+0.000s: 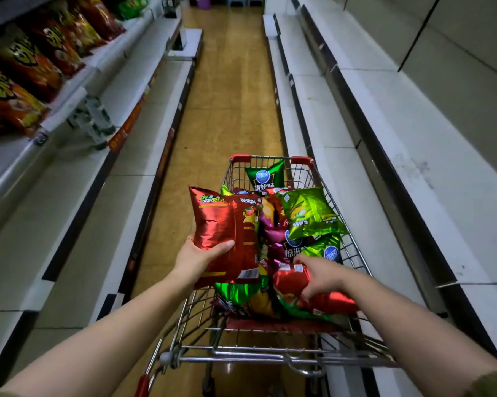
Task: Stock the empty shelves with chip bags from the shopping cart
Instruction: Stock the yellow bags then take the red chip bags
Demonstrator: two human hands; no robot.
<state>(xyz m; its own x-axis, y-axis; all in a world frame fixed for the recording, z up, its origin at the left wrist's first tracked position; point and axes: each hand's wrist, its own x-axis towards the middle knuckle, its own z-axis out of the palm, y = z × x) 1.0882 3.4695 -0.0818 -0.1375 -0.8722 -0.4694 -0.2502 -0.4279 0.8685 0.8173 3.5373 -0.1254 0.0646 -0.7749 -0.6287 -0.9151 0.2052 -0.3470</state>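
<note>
Head cam: L hand (197, 257) holds red bag (223, 224); R hand (320, 275) grips red bag in cart (296, 280).

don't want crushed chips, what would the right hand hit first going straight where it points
Most likely the purple bag in the cart, just beyond the right hand, which grips a small red bag. Depth is unclear; the large red bag in the left hand is close.
</note>
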